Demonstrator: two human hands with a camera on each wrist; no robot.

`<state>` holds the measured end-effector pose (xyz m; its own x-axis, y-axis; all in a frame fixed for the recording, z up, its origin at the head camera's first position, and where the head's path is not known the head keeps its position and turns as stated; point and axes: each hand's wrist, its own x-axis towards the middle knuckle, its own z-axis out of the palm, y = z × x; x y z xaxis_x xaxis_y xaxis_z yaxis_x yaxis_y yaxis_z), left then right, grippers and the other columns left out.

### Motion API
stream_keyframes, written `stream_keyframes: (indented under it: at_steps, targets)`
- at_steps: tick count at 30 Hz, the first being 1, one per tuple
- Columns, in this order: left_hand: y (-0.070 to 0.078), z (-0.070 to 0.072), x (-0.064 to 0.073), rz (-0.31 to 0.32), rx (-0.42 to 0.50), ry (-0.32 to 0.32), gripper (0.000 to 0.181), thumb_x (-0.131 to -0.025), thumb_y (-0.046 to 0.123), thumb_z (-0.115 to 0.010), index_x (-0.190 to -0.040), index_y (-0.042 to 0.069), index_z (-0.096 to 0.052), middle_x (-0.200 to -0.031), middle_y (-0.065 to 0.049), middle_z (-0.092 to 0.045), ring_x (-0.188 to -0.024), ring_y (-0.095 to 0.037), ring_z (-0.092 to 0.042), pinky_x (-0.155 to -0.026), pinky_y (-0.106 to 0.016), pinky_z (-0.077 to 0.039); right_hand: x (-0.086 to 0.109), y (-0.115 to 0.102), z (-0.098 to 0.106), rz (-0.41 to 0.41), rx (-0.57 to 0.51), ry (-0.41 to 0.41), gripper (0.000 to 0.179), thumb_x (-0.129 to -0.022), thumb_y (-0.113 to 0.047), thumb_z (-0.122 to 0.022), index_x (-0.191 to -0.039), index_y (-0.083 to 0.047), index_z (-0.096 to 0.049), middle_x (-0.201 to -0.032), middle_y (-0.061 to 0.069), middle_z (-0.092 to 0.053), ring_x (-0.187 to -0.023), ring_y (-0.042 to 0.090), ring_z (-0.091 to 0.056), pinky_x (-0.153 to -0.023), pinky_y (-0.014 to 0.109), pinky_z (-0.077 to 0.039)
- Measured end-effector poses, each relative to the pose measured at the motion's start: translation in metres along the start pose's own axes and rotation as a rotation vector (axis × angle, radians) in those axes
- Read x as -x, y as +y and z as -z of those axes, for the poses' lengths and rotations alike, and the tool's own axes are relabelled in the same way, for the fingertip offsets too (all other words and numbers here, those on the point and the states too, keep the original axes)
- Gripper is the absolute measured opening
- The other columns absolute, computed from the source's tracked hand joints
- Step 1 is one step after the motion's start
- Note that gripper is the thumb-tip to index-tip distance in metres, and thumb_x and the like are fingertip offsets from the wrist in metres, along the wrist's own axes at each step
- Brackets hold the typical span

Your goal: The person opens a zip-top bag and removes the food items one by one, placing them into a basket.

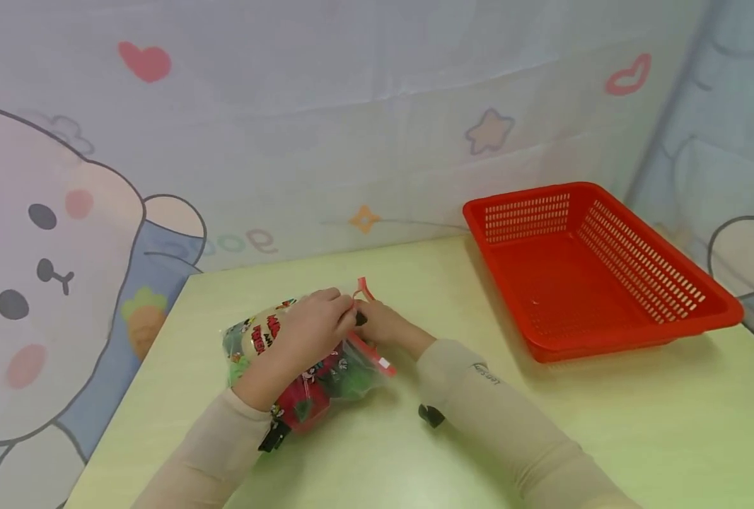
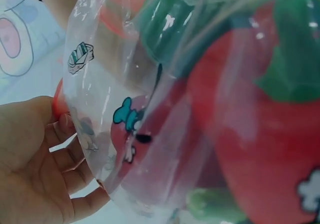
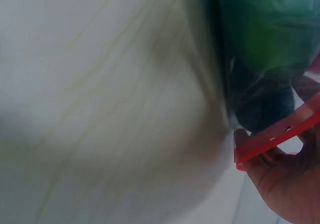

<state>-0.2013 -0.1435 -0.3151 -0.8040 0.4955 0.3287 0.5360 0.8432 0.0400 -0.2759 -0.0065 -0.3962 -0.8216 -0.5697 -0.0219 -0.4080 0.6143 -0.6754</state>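
**Two hands on the red strip of a clear bag, left of the basket**

The clear bag (image 1: pixel 316 385) lies on the surface (image 1: pixel 377 459), left of the red basket (image 1: pixel 555 283), its mouth on the side facing the basket. Both hands are clamped on that mouth: the left hand (image 1: pixel 313 318), the farther from the basket, pinches the red strip (image 1: pixel 378 358) with thumb and fingers, and the right hand (image 1: pixel 386 326), nearer the basket, grips it too. Whether the strip is being sealed or parted I cannot tell.

Either way, the strip is probably best worked taut between the two pinches, a short stretch at a time, with firm thumb pressure. Keeping bulky contents off the mouth should stop the thin film from snagging or creasing.

The bag looks plump, glossy and wrinkled, printed with small cartoon figures and red lettering partly covered by the left arm. Through the film show a large red shape (image 2: pixel 250 134) with a green top and a darker green piece (image 2: pixel 165 21).
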Motion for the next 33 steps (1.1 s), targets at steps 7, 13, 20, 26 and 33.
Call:
stream_keyframes:
  at_steps: [7,13,20,26,33]
  targets:
    - [0.004,-0.005,-0.005,-0.022,-0.085,0.023,0.014,-0.089,0.019,-0.056,-0.082,0.016,-0.068,-0.06,0.002,-0.048,-0.055,-0.013,-0.044,-0.047,-0.025,-0.03,-0.01,0.004,-0.001,-0.044,0.042,-0.033,0.032,-0.092,-0.024,-0.044,-0.121,-0.012,-0.048,-0.099,0.005,-0.06,-0.078,0.017,-0.052,-0.076,0.03,-0.044]
    - [-0.001,-0.015,-0.001,-0.021,-0.042,0.047,0.013,-0.089,0.019,-0.057,-0.083,0.014,-0.069,-0.065,-0.002,-0.056,-0.062,-0.021,-0.048,-0.057,-0.034,-0.04,-0.005,0.001,-0.003,-0.071,-0.018,0.03,0.048,-0.086,-0.026,-0.05,-0.13,-0.01,-0.042,-0.123,0.014,-0.057,-0.102,0.027,-0.057,-0.091,0.04,-0.044]
    - [-0.015,-0.028,0.001,-0.148,0.056,0.055,0.015,-0.087,0.013,-0.057,-0.074,0.012,-0.063,-0.064,0.001,-0.053,-0.061,-0.015,-0.046,-0.067,-0.031,-0.034,0.01,0.004,-0.001,-0.134,-0.074,0.164,0.056,-0.079,-0.029,-0.066,-0.129,-0.014,-0.046,-0.116,0.016,-0.059,-0.098,0.026,-0.056,-0.084,0.039,-0.046]
    - [-0.022,-0.029,-0.003,-0.155,0.147,-0.015,0.019,-0.088,0.01,-0.052,-0.071,0.013,-0.06,-0.071,0.001,-0.055,-0.064,-0.013,-0.042,-0.068,-0.029,-0.028,0.033,0.008,0.018,-0.217,0.027,0.264,0.059,-0.076,-0.028,-0.069,-0.13,-0.019,-0.047,-0.111,0.016,-0.054,-0.099,0.027,-0.053,-0.081,0.042,-0.046]
    - [-0.022,-0.027,-0.008,-0.184,0.16,-0.031,0.019,-0.089,0.009,-0.05,-0.076,0.012,-0.064,-0.079,-0.002,-0.061,-0.072,-0.016,-0.051,-0.072,-0.032,-0.034,0.071,-0.011,0.077,-0.18,0.133,0.225,0.061,-0.077,-0.027,-0.069,-0.133,-0.019,-0.045,-0.114,0.018,-0.052,-0.099,0.03,-0.054,-0.08,0.043,-0.048]
